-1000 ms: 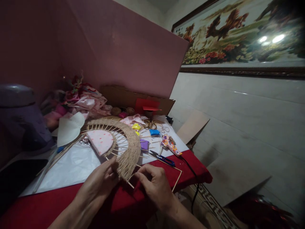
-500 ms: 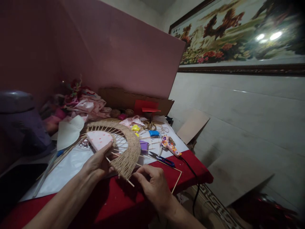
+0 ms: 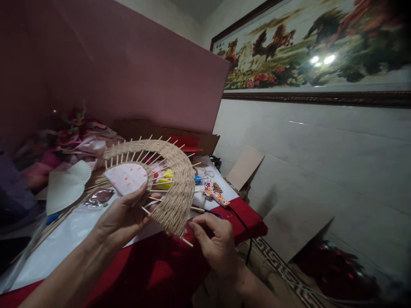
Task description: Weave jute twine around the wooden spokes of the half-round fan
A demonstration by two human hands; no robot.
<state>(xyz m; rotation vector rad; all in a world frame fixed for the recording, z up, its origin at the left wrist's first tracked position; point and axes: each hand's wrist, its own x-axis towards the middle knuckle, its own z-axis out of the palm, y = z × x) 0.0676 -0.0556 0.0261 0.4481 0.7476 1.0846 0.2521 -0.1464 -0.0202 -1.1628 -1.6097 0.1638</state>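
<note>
My left hand (image 3: 123, 214) is closed around the inner part of a half-round woven fan (image 3: 180, 184), its thumb on the dotted white cloth (image 3: 128, 177) at the centre. Thin sticks radiate from that cloth through a broad band of tan twine, and their tips poke out past the outer edge. Just right of the fan's lower end, my right hand (image 3: 216, 239) has thumb and forefinger pinched together. Whatever lies between those fingertips is too small or hidden to make out. One bare stick tip (image 3: 188, 242) juts out close to the right hand.
A flower-patterned glue gun (image 3: 215, 193) with a black cord lies on the red-covered table (image 3: 154, 273). Yellow packets (image 3: 165, 184) show through the fan's gaps. A pale pleated fan-shaped piece (image 3: 67, 186) lies at left, beside piled pink fabric (image 3: 93, 145). Cardboard (image 3: 144, 130) stands behind.
The fan is raised and tilted up in my left hand, now hiding the purple packet and most of the scissors. My right hand stays pinched beside its lower end. The view has swung right.
</note>
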